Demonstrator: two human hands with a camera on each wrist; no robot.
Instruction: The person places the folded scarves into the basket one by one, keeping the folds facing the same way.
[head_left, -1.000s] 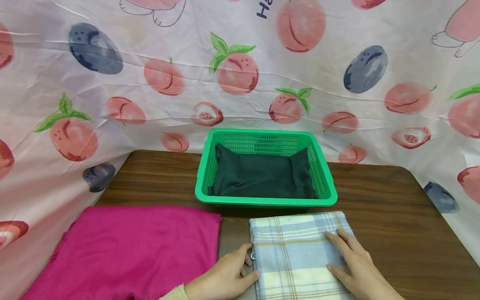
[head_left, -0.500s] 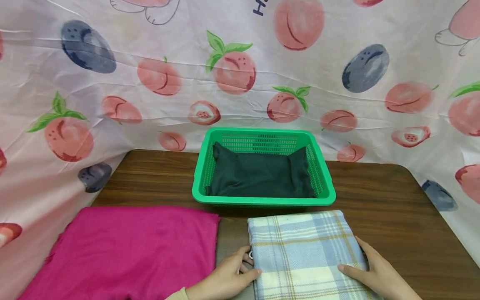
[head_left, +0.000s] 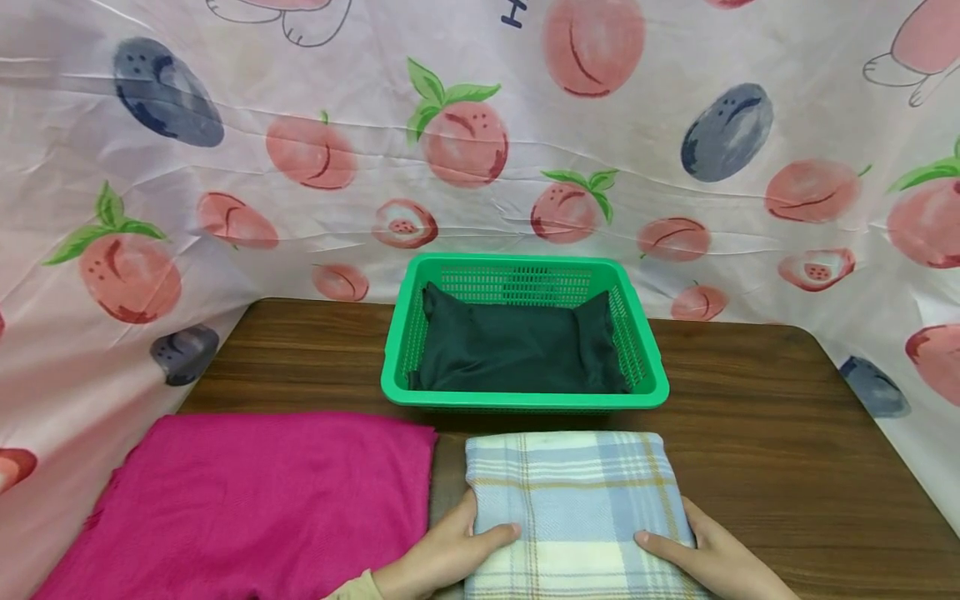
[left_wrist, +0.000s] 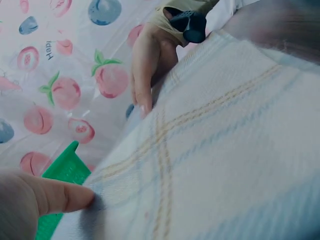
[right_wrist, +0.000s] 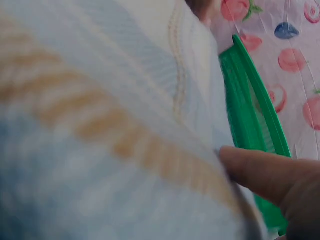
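Observation:
A folded plaid scarf [head_left: 577,508] in pale blue, cream and tan lies between both hands, low in the head view. My left hand [head_left: 448,546] grips its left edge, thumb on top and the other fingers hidden beneath. My right hand [head_left: 712,550] holds the right edge the same way, its thumb pressing the upper face. In the left wrist view the cloth [left_wrist: 210,150] slopes up close to the camera, with the left thumb [left_wrist: 65,196] on it and the other hand [left_wrist: 150,65] across. The right wrist view has the right thumb [right_wrist: 260,170] at the cloth's edge.
Behind the scarf stands a green plastic basket [head_left: 525,400] with a folded dark cloth [head_left: 517,350] inside. A magenta cloth [head_left: 255,500] covers the left front of the brown wooden table [head_left: 757,417]. A fruit-print sheet [head_left: 480,208] hangs behind and at the sides.
The right hand has moved from the scarf's top face to its right edge. Both hands now grip the scarf, which has shifted slightly left, and the left fingers have slid beneath it.

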